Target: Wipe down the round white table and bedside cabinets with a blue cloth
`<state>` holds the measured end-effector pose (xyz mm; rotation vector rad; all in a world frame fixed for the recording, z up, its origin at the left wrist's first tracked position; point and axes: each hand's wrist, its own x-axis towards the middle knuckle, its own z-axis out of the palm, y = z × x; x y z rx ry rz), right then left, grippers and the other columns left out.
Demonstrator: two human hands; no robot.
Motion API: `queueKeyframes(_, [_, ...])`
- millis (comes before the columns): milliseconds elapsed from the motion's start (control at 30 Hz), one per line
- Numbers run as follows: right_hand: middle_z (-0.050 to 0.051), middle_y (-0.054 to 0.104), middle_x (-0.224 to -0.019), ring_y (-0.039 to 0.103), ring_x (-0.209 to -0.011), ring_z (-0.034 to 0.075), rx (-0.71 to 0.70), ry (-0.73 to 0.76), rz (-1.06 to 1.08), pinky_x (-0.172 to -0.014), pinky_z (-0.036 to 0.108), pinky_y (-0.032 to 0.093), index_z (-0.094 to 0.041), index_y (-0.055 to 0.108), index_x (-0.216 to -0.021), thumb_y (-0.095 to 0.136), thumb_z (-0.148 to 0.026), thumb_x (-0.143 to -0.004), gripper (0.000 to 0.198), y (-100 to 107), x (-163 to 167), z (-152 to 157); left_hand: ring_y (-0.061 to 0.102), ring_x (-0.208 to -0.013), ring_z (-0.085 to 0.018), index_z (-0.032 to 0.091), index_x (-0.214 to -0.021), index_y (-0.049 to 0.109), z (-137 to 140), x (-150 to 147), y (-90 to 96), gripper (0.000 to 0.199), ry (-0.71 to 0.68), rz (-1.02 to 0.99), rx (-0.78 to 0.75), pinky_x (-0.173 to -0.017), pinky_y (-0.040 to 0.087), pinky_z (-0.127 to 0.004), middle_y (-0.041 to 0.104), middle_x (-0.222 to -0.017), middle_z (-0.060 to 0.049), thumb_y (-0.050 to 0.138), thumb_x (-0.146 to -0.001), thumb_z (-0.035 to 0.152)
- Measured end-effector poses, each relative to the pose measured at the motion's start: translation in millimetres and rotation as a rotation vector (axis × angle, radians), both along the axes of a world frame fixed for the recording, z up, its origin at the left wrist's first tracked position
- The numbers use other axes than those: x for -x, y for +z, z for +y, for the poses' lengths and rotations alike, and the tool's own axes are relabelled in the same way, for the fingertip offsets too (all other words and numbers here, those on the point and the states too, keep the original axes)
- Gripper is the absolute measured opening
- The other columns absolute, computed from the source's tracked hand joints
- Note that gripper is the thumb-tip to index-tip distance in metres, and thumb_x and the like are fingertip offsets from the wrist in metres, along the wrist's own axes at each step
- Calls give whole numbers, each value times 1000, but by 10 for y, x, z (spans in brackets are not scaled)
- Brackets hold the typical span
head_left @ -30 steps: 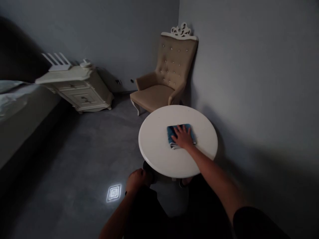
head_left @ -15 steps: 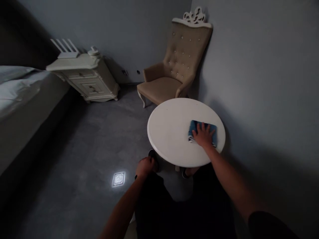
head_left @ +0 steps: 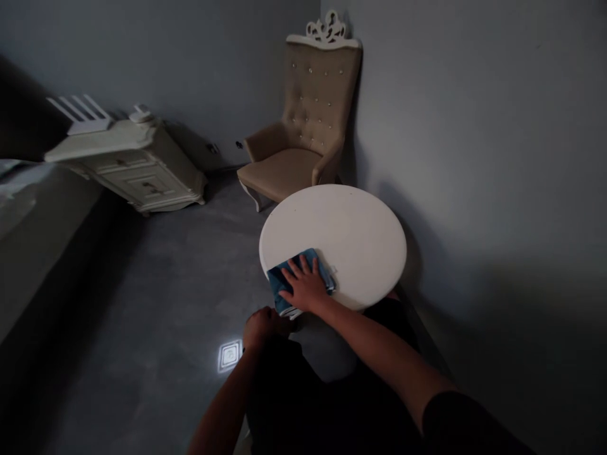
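My right hand (head_left: 306,287) lies flat with fingers spread on a folded blue cloth (head_left: 279,284) with white edges. It presses the cloth against the near left part of a round white table (head_left: 355,240). The cloth's near left corner hangs over the tabletop's rim. Just below that corner, my left hand (head_left: 260,327) rests by my left knee, its fingers curled in and nothing seen in them. Its fingertips are dim and partly hidden.
Behind the table stands a brown tufted armchair (head_left: 279,170) with a carved white crest. A white nightstand (head_left: 152,170) at the left bears a router (head_left: 88,120). A bed (head_left: 42,208) edges the far left, and a grey wall (head_left: 474,158) rises at the right.
My right hand has swept the cloth from the table's right side to its near left edge. The view has turned slightly right. My left hand stays by the knee.
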<state>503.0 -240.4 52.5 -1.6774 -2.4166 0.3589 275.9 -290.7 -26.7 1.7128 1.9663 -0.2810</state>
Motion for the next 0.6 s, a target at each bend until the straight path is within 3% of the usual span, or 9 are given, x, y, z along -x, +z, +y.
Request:
queueKeyframes(100, [-3, 28, -194, 20, -181, 44, 6, -78, -95, -148, 71, 13, -36, 48, -182, 42, -73, -116, 76, -48, -850, -123, 82, -113, -33, 17, -111, 84, 35, -18, -57, 49, 10, 9, -45, -93, 57, -38, 86, -122, -21, 41, -117, 40])
queueKeyframes(233, [10, 32, -194, 23, -179, 49, 37, -319, -231, -144, 77, 19, -23, 51, -181, 45, -62, -119, 73, -93, -1999, -203, 82, -115, -35, 18, -112, 85, 69, -52, -69, 49, -4, -14, -56, -93, 56, -39, 86, -122, -21, 42, -116, 42])
queueKeyframes(333, [14, 37, -192, 26, -178, 49, 1, -502, -269, -138, 83, 24, -20, 51, -180, 40, -52, -120, 68, -162, -2556, -227, 82, -117, -34, 17, -116, 86, 71, -75, -35, 49, -6, -27, -54, -95, 56, -38, 86, -125, -21, 43, -117, 41])
queueKeyframes(400, [16, 40, -190, 27, -178, 48, -30, -590, -274, -137, 83, 28, -16, 54, -178, 35, -44, -121, 66, -215, -2678, -252, 82, -117, -33, 17, -117, 86, 63, -79, -25, 49, -4, -31, -58, -95, 56, -38, 86, -127, -21, 43, -117, 41])
queueKeyframes(467, [18, 41, -189, 27, -177, 50, -42, -646, -286, -137, 81, 29, -13, 57, -175, 33, -40, -120, 66, -243, -2595, -284, 82, -116, -33, 18, -116, 86, 55, -71, -37, 49, -1, -30, -64, -94, 56, -38, 86, -126, -20, 43, -117, 42])
queueKeyframes(600, [22, 35, -191, 23, -176, 59, -5, -594, -288, -136, 87, 20, -11, 54, -178, 40, -51, -119, 72, -183, -1958, -342, 82, -115, -34, 18, -114, 85, 58, -51, -104, 49, 1, -25, -62, -93, 56, -39, 86, -125, -21, 43, -116, 43])
